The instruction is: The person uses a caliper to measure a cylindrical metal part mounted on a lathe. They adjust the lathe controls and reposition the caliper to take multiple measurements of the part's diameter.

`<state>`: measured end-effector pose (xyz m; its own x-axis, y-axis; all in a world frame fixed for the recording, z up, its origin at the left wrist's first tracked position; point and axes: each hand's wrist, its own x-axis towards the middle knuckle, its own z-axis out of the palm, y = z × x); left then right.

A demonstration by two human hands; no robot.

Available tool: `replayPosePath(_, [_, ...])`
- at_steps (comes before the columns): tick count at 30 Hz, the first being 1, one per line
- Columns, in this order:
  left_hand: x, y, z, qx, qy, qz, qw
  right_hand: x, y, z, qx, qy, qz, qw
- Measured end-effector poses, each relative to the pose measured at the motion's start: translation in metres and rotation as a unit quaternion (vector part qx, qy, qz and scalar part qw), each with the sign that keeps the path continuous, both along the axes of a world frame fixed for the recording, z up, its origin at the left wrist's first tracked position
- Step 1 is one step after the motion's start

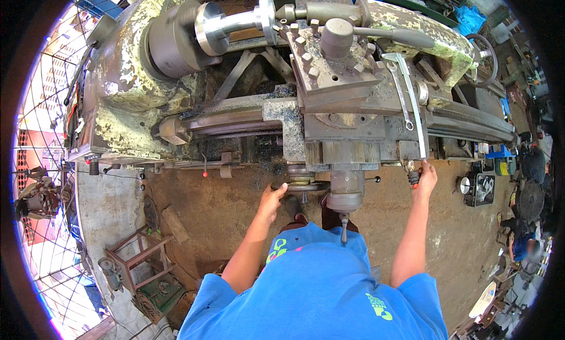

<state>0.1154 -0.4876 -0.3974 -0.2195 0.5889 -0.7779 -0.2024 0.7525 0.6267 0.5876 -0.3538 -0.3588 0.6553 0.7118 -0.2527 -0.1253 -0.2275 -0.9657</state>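
Left hand (272, 200) curled on the round steel handwheel (301, 186); right hand (425, 176) gripping the red-tipped lever (414, 176) beside it. Loose spanners (406, 93) above the handwheel could likely shake off.

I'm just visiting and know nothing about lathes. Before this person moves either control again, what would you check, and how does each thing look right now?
1. Left hand seated on the handwheel: ok, fingers curl over its rim.
2. Right hand on the red-tipped lever: ok, it is closed around it.
3. Loose tools off the machine: not ok, wrenches lie on the carriage beside the tool post.
4. Shiny workpiece held in the chuck: looks seated; tightness cannot tell.
5. Spindle stopped or turning: cannot tell from one still picture.
6. Feet clear: cannot tell; metal chips lie on the floor near the lathe.
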Motion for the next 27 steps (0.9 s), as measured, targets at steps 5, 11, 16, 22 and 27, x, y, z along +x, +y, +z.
replayPosePath(5, [0.026,0.011,0.001,-0.014,0.016,0.083,0.996,-0.013,-0.039,-0.067,-0.032,0.067,-0.028,0.997])
replayPosePath(11, [0.04,0.026,-0.003,-0.052,-0.015,0.141,0.989,-0.048,-0.052,-0.126,-0.243,0.075,0.048,0.966])
replayPosePath(16, [0.037,0.028,-0.007,-0.054,-0.03,0.171,0.983,-0.068,-0.05,-0.153,-0.285,0.091,0.023,0.954])
replayPosePath(22, [0.032,0.03,-0.011,-0.07,-0.028,0.165,0.983,-0.06,-0.052,-0.187,-0.24,0.239,0.018,0.941])
replayPosePath(27, [0.032,0.029,-0.012,-0.076,-0.016,0.161,0.984,-0.058,-0.05,-0.193,-0.201,0.433,-0.068,0.876])
